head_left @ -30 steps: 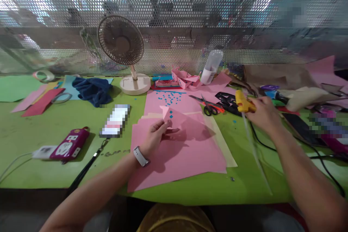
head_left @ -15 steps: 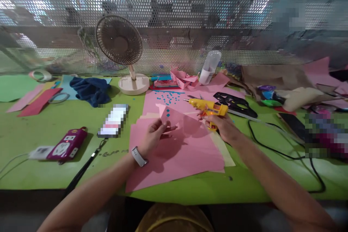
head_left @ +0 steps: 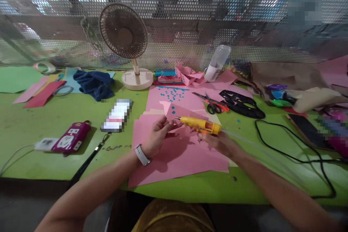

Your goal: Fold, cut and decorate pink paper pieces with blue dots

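From where I'm standing, the person's left hand [head_left: 157, 136] is pinching a small folded pink paper piece [head_left: 177, 111] over the pink sheets [head_left: 174, 168] on the green table [head_left: 244, 186]. Two blue diamonds [head_left: 173, 107] sit on it, one nearer than the other. The right hand [head_left: 219, 143] is closed around a yellow glue gun [head_left: 201, 123], just right of the left fingers.

I'd call this the gluing step, with the nozzle being lined up on the paper; I can't tell from here whether it touches, or whether any glue is out. The next move, as I judge it, calls for a steady left pinch, a light squeeze on the gun, and fingertips kept clear of that hot tip.

The gun's long axis runs roughly left to right, its nozzle pointing left and slightly to the far side, its back end to the right and a little nearer. A pale, see-through stick trails from the back toward the near right. The paper piece's peaked corner points far and left, away from the person; fingers and gun hide its near end.
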`<state>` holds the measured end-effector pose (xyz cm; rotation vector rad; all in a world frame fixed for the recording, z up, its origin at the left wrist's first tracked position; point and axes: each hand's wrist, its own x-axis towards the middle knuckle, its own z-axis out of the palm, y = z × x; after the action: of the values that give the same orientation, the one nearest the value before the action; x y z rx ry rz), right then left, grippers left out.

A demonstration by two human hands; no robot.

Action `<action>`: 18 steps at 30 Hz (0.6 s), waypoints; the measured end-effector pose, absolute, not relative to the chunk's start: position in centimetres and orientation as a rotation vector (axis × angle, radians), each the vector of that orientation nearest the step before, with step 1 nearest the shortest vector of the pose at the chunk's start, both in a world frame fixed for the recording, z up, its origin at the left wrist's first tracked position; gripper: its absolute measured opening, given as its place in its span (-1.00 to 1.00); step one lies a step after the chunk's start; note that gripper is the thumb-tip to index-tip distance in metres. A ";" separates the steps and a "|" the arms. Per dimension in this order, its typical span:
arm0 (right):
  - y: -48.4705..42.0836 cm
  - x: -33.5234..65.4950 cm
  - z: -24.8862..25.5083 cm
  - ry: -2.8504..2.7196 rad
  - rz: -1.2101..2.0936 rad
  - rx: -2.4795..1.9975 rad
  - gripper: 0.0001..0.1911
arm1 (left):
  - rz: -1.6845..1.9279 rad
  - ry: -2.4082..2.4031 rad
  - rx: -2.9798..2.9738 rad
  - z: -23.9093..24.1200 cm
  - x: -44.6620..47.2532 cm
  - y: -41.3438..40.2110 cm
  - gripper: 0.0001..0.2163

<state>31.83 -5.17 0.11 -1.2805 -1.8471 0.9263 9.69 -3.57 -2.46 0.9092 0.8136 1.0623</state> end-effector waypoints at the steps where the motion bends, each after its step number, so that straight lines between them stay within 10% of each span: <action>1: -5.2 31.8 0.0 -1.839 0.922 -1.293 -0.85 | 1.067 0.802 0.899 -2.5 9.7 -3.6 -0.67; 18: -5.4 31.2 0.3 -1.783 0.996 -1.344 -0.90 | 1.072 0.784 0.887 -2.7 9.8 -3.7 -0.73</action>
<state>31.22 -5.44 0.34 -1.3443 -1.7828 0.9961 9.77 -3.67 -2.70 0.8868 0.7837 1.0719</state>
